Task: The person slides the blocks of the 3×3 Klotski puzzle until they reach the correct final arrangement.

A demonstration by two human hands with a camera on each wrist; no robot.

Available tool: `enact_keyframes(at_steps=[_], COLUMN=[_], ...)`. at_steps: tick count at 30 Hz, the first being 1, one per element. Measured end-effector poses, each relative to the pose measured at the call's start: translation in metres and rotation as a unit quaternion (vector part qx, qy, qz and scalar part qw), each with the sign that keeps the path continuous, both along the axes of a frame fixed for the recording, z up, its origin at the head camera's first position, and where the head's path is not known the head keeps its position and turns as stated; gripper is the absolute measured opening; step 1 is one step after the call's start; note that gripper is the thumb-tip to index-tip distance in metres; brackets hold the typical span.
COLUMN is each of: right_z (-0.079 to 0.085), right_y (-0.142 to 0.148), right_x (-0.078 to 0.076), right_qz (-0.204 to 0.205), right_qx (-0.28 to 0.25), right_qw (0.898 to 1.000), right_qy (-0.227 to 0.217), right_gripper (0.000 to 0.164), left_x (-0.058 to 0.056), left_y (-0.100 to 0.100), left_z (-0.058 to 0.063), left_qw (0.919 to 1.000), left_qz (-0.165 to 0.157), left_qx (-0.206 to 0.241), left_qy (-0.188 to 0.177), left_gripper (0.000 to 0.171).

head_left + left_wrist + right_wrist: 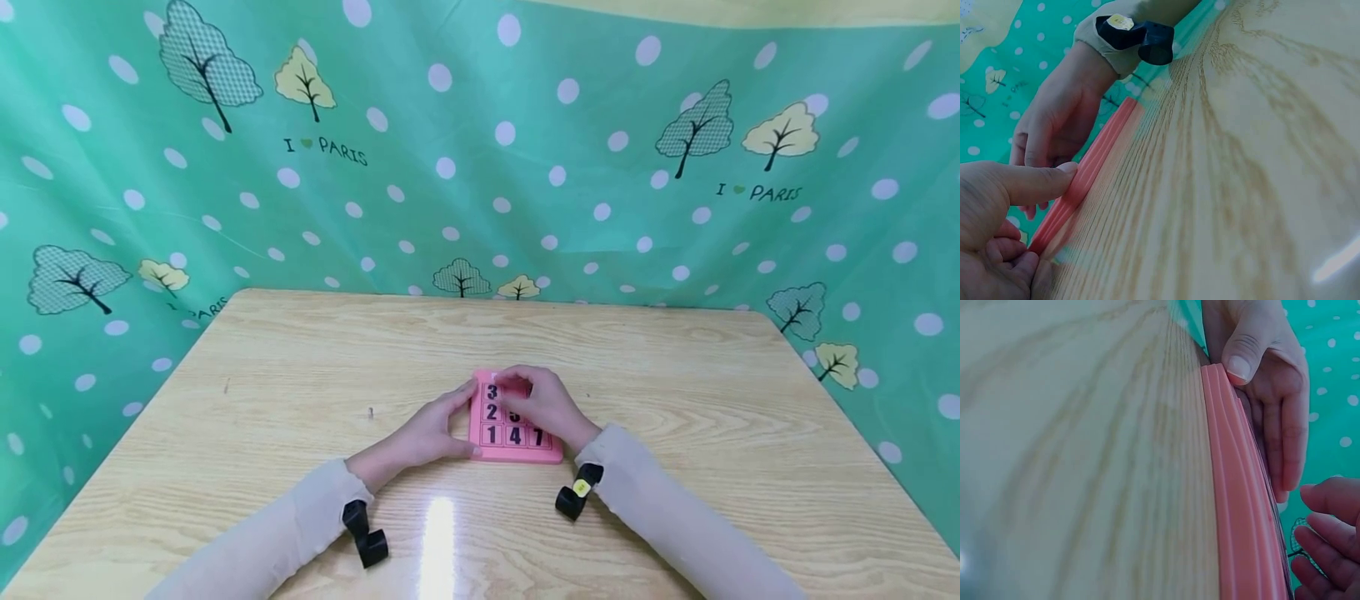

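Note:
On the table lies a pink sliding number puzzle [512, 454] with black digits on its tiles; 1, 4 and 7 form the near row, with 2 and 3 up the left side and 5 partly covered. My left hand [430, 429] holds the puzzle's left side, thumb at the near corner and fingers toward the far corner. In the left wrist view the left thumb [1044, 182] rests on the pink edge. Above the tiles hovers my right hand [542, 404], fingers loosely bent, hiding the far right tiles. The right wrist view shows its fingers [1332, 550] with nothing held.
A light wood-grain table [315, 358] carries the puzzle near its middle. Behind and beside it hangs a green dotted cloth [480, 167] with tree prints. Black bands with camera mounts sit on both wrists. A bright light reflection shows on the table's near part.

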State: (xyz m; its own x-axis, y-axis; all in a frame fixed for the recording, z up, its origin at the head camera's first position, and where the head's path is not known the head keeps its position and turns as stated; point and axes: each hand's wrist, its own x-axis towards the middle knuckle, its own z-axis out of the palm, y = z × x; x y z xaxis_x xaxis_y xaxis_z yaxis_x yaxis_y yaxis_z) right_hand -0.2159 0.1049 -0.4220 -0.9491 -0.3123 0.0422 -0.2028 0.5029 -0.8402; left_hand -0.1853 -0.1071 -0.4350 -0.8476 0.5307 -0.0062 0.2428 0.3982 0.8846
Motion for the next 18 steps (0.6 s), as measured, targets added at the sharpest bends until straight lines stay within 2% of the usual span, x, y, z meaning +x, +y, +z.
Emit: enact_keyframes(at_steps=[8,18], right_z=[0.0,-0.001], right_y=[-0.009,-0.019], right_x=[-0.002,-0.005], right_qz=[0.003,-0.001], right_qx=[-0.008,0.018], right_qw=[1.0,1.0], right_qy=[-0.006,0.015], right_gripper=[0.033,0.028], left_x=[0.001,-0.001], left_y=[0.0,0.0], left_z=[0.0,-0.002], left_qw=[0.9997,1.0], left_qz=[-0.005,0.0], left_qx=[0.02,0.003], left_qy=[-0.01,0.003], left_gripper=[0.098,0.098])
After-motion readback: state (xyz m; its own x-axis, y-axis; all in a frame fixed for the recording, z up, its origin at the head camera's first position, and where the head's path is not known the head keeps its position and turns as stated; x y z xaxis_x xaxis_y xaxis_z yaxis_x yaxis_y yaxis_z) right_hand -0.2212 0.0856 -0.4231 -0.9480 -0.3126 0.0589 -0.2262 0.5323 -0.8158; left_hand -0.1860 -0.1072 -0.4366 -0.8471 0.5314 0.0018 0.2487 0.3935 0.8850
